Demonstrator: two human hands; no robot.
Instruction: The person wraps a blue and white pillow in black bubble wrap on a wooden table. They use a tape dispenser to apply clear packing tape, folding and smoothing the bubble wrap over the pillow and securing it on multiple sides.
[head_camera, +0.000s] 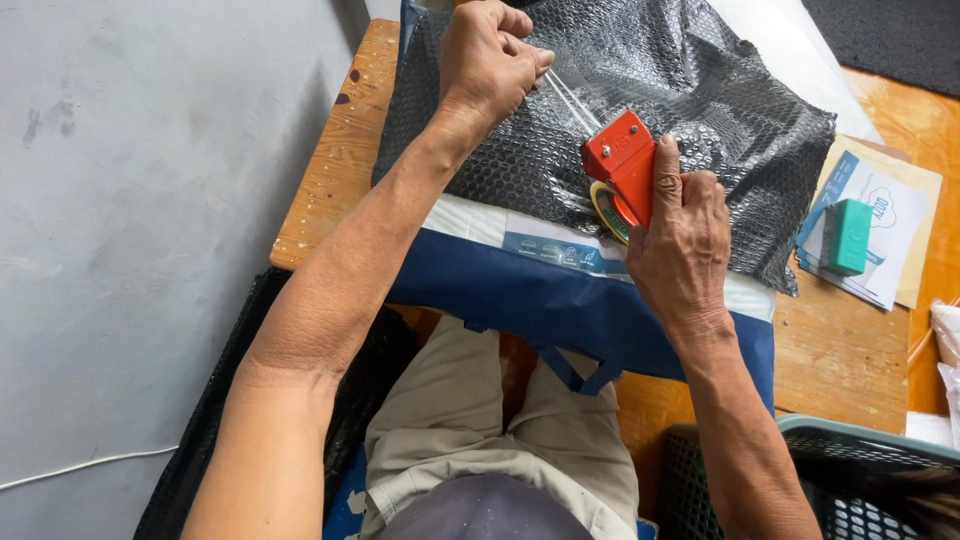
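- My left arm reaches far across the table, forearm long and nearly straight, and my left hand (487, 62) rests on the far part of the black bubble wrap (690, 90).
- Its fingers are curled shut, pinching the free end of the clear tape (566, 97) between thumb and fingertips, with the knuckles up.
- My right arm comes in from the near right, wrist bent slightly, and my right hand (682, 245) sits at the near edge of the bubble wrap.
- Its fingers are wrapped tightly round the orange tape dispenser (622, 158); the thumb lies along its right side.
- The tape runs taut from the dispenser up and left to my left hand, just above the wrap.
- The wrap lies on a blue and white bag (520, 290) on the wooden table (330, 180).
- My right palm hides the dispenser's handle and most of the tape roll; only a yellowish rim shows.
- A green box (848, 236) sits on papers to the right, well apart.
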